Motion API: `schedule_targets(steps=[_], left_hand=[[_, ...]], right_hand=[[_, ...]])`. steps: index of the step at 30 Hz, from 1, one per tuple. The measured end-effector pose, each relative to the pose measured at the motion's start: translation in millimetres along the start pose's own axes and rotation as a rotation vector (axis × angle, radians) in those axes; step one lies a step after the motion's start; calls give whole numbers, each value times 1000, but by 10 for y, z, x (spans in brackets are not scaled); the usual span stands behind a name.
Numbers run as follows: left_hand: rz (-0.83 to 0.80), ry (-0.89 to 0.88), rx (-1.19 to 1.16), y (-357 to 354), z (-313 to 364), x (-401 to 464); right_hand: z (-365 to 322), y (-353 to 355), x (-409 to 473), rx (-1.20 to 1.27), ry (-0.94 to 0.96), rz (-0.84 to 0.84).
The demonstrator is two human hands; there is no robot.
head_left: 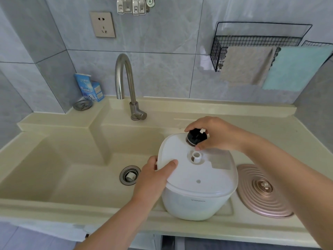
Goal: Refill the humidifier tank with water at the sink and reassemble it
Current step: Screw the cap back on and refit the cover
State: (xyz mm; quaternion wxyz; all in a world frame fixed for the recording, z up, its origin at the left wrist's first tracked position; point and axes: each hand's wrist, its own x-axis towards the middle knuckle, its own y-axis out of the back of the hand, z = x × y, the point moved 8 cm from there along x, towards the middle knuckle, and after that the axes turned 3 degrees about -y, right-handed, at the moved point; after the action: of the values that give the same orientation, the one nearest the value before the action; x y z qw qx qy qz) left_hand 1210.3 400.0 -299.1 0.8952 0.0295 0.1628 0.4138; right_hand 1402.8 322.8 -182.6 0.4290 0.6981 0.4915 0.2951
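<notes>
The white humidifier tank (196, 179) stands upside down on the counter at the sink's right edge, its flat underside facing up. My left hand (155, 175) grips the tank's left rim, thumb on top. My right hand (214, 134) has its fingers closed around the black round cap (196, 137) at the tank's far edge, seated on the fill opening. A small white tube (196, 156) sticks up near the middle of the underside. The cream sink basin (81, 170) lies to the left, with the steel faucet (126, 83) behind it; no water runs.
A ribbed rose-gold disc (264, 192) lies on the counter right of the tank. A drain strainer (130, 175) sits in the basin. A blue carton (90, 87) and a metal plug (83, 105) stand at the back left. Cloths (270, 67) hang from a wire rack.
</notes>
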Motion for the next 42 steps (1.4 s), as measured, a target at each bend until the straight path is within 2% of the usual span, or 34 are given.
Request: schedule_targets(steps=[11, 15, 25, 36, 39, 42], left_hand=[[-13, -15, 10, -7, 21, -3], [-23, -26, 20, -13, 43, -14], [-25, -35, 32, -10, 65, -27], [-33, -33, 42, -14, 63, -15], [-28, -32, 46, -10, 62, -11], [-33, -32, 46, -14, 60, -8]], right_hand=[[-35, -104, 30, -93, 18, -83], [-18, -118, 19, -125, -16, -160], [25, -136, 27, -71, -45, -249], [-18, -95, 85, -123, 74, -226], [-3, -101, 83, -104, 76, -208], [11, -141, 56, -61, 45, -263]])
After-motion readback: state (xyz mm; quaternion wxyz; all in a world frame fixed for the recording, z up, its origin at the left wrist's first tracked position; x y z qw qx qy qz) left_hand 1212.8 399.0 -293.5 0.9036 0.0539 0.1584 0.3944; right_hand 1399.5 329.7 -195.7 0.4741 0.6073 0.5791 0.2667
